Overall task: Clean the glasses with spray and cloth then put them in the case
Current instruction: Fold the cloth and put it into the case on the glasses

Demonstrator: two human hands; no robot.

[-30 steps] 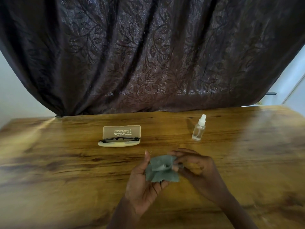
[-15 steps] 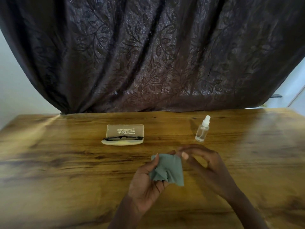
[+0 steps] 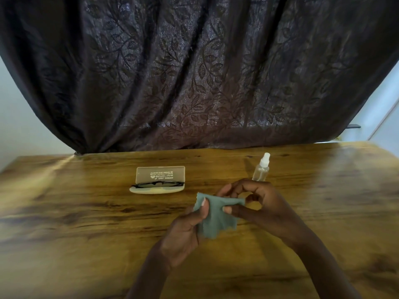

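A grey-green cleaning cloth [image 3: 216, 216] hangs spread between both hands above the table's middle. My left hand [image 3: 185, 231] pinches its left edge with the thumb on top. My right hand [image 3: 261, 203] grips its upper right corner. Dark-framed glasses [image 3: 158, 184] lie in the open cream case [image 3: 159, 174], whose lid stands upright, farther back and to the left. A small clear spray bottle [image 3: 261, 170] with a white nozzle stands upright just behind my right hand.
The wooden table [image 3: 86, 223] fills the lower half of the view. A dark leaf-patterned curtain [image 3: 194, 72] hangs right behind its far edge. Pale wall shows at both sides.
The cloth was bunched in my left hand; both hands have now pulled it open, with my right hand taking its right corner.
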